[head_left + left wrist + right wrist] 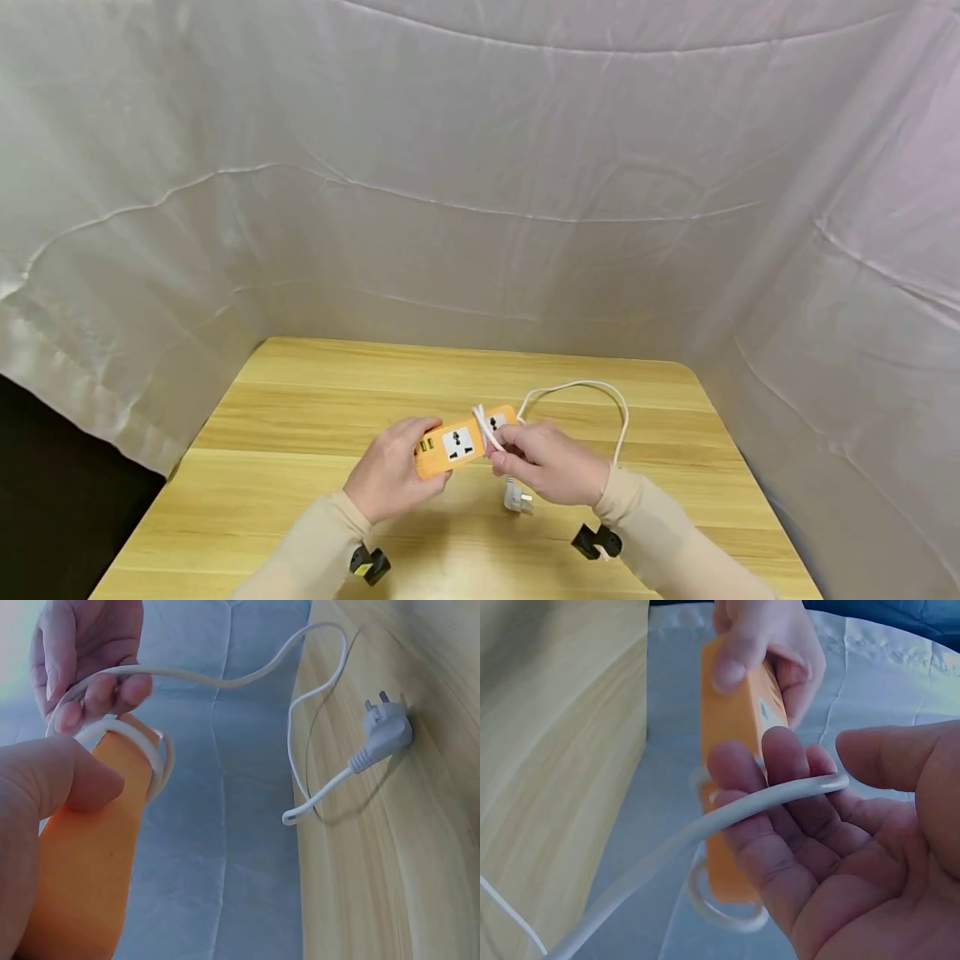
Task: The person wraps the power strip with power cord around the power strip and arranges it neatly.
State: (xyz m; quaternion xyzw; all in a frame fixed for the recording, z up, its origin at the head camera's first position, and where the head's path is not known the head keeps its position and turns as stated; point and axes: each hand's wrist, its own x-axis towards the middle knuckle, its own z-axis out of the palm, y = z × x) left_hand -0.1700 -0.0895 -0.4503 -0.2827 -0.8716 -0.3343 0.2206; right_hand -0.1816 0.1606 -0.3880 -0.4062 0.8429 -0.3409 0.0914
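Observation:
My left hand (393,471) grips one end of an orange power strip (433,465), thumb on one edge and fingers on the other. The strip is held above the table, sockets and USB ports facing up in the head view. White cord (581,383) loops round the strip's far part. At that end my right hand (553,463) holds a stretch of cord, which crosses its curled fingers in the right wrist view (705,823). From there the cord runs down to a white plug (388,731), lying at the table surface with its prongs showing.
A light wood-grain table (315,392) lies under both hands. Pale grey cloth (480,258) hangs behind it and along both sides. Small black devices are worn at the left wrist (370,564) and right wrist (596,542).

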